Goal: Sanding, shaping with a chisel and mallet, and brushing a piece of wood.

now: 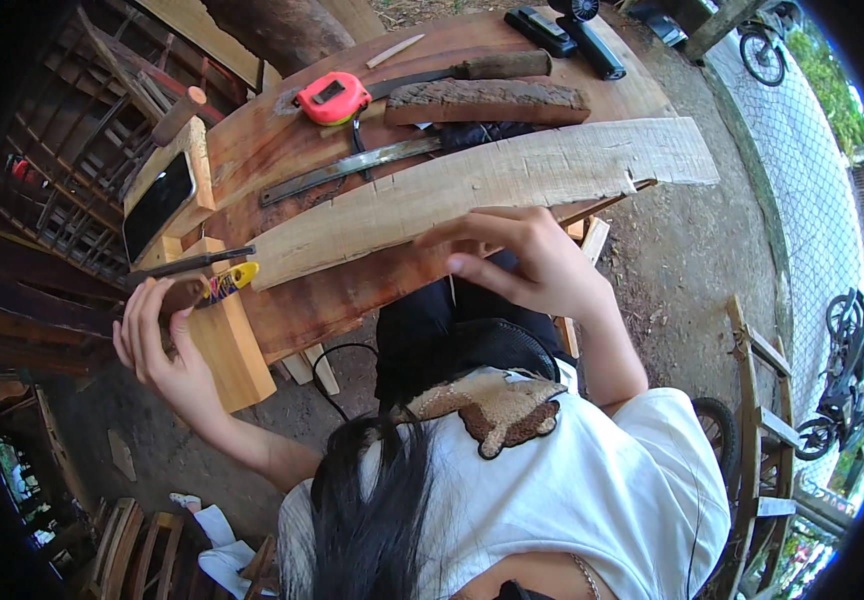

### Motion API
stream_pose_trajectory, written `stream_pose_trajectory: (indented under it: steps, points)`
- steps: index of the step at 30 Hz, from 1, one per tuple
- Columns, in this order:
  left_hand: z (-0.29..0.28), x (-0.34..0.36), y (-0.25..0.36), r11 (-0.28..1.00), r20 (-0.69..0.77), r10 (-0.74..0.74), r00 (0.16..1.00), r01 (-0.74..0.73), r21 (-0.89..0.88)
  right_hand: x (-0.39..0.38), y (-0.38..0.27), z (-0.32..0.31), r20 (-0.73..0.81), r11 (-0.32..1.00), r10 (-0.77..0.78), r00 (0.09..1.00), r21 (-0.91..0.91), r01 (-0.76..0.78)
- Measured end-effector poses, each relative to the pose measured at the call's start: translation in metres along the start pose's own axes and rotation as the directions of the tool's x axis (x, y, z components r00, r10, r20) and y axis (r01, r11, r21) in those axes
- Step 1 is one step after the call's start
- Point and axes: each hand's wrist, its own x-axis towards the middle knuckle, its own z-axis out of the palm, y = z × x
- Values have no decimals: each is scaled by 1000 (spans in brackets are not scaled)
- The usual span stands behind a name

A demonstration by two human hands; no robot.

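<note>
A long pale rough-sawn plank (482, 185) lies across a reddish round wooden tabletop (322, 300). My right hand (527, 262) grips the plank's near edge, fingers on top and thumb beneath. My left hand (157, 345) is closed round the brown handle of a hand tool with a yellow patterned band (224, 284). The tool rests on a light wooden block (232, 345) at the table's left edge. A dark metal blade (192, 263) lies just above the tool.
On the table behind the plank are a red tape measure (332, 97), a long flat metal blade (347, 168), a bark slab (487, 100) and a wood-handled knife (472, 70). A phone (157, 205) leans at left. A wooden frame (757, 400) and a motorcycle (847, 370) stand at right.
</note>
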Motion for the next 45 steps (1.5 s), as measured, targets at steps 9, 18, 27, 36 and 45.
stream_pose_trajectory:
  steps: [9,18,27,36,45]
  points:
    - [29,15,116,938,-16,300,954,-298,-175,-39,6,9,-193,942,254,948,271,-198]
    - [47,10,161,837,-81,387,919,-387,-387,-37,16,36,-273,962,72,959,275,6]
    - [85,14,185,706,28,291,956,-195,-681,-66,25,-16,-701,882,461,544,426,-198]
    - [105,13,157,911,241,139,961,-29,-412,-68,45,-82,-696,884,460,551,301,-358]
    - [114,12,160,949,333,137,933,-28,-313,-36,54,-58,-396,839,524,754,393,-376]
